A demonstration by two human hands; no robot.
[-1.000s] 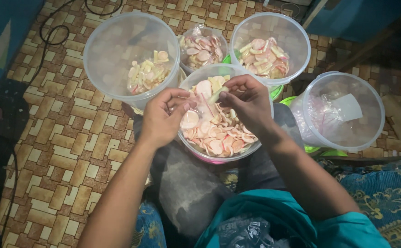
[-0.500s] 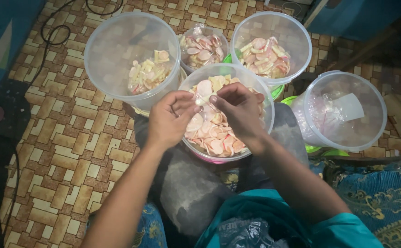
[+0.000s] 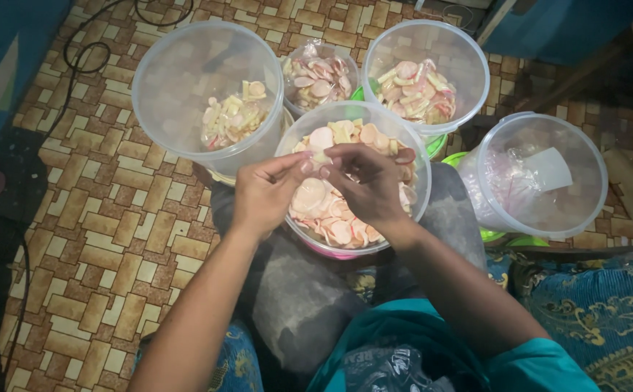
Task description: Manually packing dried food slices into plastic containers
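Both my hands over the middle tub (image 3: pixel 287 149) of pink chips (image 3: pixel 331 207) on my lap. Left hand (image 3: pixel 262 196) and right hand (image 3: pixel 367 181) pinch fingertips together on a small clear bag (image 3: pixel 316 158), barely visible. Best keep the pinch light and low over the tub so nothing spills.

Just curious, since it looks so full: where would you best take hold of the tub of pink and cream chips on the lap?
Probably by its rim, one hand on each side: the chip tub is round, wide and upright, and the left hand and right hand cover its open top.
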